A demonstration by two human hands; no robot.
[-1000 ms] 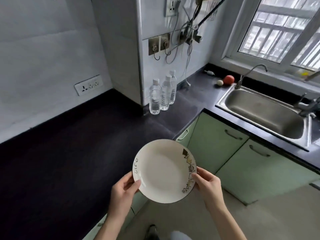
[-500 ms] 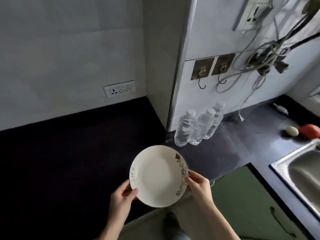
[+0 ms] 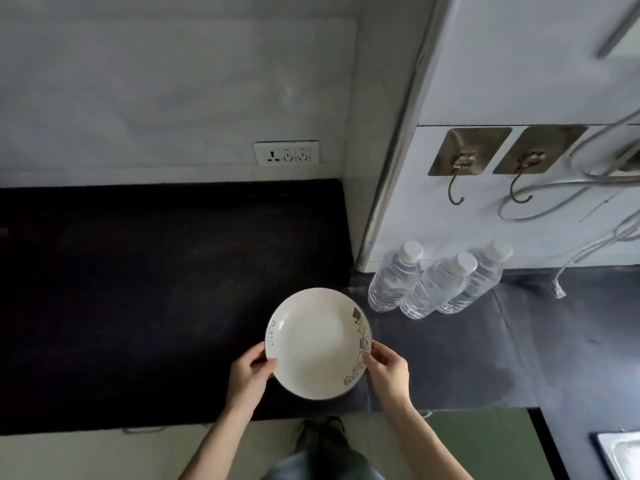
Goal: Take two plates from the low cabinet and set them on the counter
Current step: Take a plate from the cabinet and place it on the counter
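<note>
The step in hand looks like setting a plate down: the plate [image 3: 318,342] hangs over the dark counter [image 3: 138,289], just left of and nearer than the water bottles [image 3: 433,282]. The left hand [image 3: 250,375] and right hand [image 3: 386,370] each pinch its rim on opposite sides, fingers curled closed on it. Next it wants lowering level and both grips easing off. It is white, shallow, with lettering left of centre and small printed figures right
</note>
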